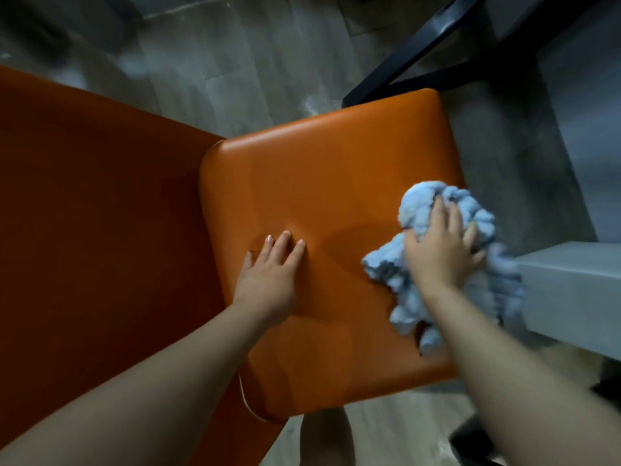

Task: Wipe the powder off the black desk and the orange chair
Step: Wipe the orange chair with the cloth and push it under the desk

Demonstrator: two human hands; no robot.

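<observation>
The orange chair's seat fills the middle of the view, with its backrest to the left. My left hand lies flat on the seat's left part, fingers straight. My right hand presses a fluffy light-blue cloth onto the seat's right edge, fingers spread over the bunched cloth. No powder is visible on the seat. The cloth hangs partly over the seat's right side.
Black desk legs cross the upper right above a grey floor. A grey block or ledge juts in at the right, close to the cloth. A bare foot shows below the seat.
</observation>
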